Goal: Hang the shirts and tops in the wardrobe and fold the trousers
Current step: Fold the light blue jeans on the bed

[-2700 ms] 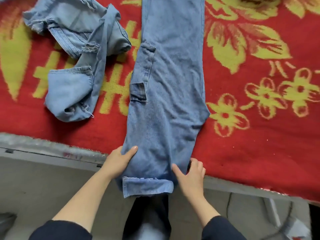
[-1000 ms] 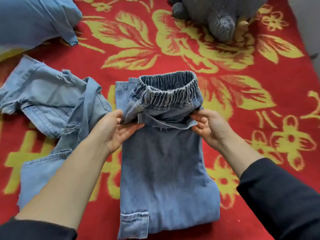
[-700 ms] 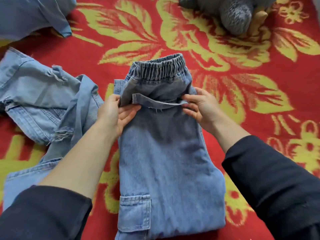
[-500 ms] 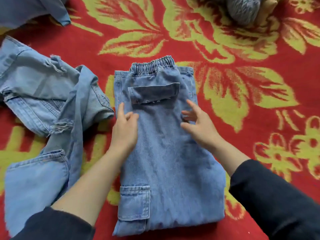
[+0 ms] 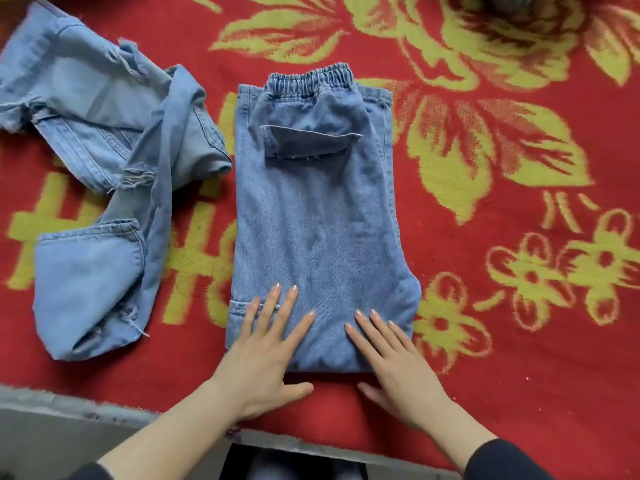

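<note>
Blue jeans [image 5: 318, 216] lie folded in half on the red blanket, leg cuffs laid over the elastic waistband at the far end. My left hand [image 5: 266, 355] rests flat on the near left corner of the fold, over a cargo pocket, fingers straight and spread. My right hand [image 5: 394, 362] presses flat on the near right part, fingers straight. Both thumbs lie on the blanket just below the folded edge. A second pair of light blue ripped jeans [image 5: 104, 188] lies crumpled to the left.
The red blanket with yellow flowers [image 5: 502, 306] covers the bed. Its near edge and a grey bed frame [image 5: 69, 407] run along the bottom. A grey plush toy [image 5: 509, 0] peeks in at the top right.
The cuffs were brought up to the waistband and let go. Both hands then slid back from the middle of the jeans to the near folded edge, flattening the denim.
</note>
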Tool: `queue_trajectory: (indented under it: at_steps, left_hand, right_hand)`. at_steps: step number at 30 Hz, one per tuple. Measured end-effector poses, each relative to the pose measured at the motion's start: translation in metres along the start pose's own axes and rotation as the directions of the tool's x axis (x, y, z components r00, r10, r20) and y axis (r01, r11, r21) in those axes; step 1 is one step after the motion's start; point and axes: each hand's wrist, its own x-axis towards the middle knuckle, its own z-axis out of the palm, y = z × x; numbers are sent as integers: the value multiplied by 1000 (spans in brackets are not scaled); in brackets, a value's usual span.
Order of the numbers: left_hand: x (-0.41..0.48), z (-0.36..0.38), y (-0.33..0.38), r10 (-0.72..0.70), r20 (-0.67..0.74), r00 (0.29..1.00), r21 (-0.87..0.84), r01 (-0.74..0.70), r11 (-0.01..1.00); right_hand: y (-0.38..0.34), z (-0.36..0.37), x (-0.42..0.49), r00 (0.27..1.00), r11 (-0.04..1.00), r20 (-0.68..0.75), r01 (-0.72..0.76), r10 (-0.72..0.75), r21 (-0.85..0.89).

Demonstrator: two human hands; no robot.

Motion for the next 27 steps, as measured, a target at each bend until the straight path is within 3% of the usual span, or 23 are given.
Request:
queue_trajectory:
  at_steps: [3,7,11,14,19,23,27]
  left_hand:
    - [4,1,1,-34,93,995,73,27,997]
    - [12,2,11,-109,30,994,161,103,982]
    - [19,-21,14,-102,58,993,221,87,971]
    - [21,-46,13,-130,227,965,172,92,981]
    - [11,-74,27,-26,329,944,-109,66,992]
    - [-1,-79,47,64,589,805,-362,192,912]
    - [-6,-68,54,252,783,569,-537,414,735]
  right_hand:
    - [7,1,9,997,997,-61,43,-48,-71]
    - [17,-12,17,990,989,-77,107,-115,-102]
    - [20,-47,24,989,993,113,93,-100,67]
    - [22,-78,27,985,977,174,-22,-15,212]
    - [33,-113,17,934,886,355,-195,38,420]
    - [33,-108,-8,791,738,610,-439,46,513]
    - [32,-101,-23,632,578,774,-614,-48,537]
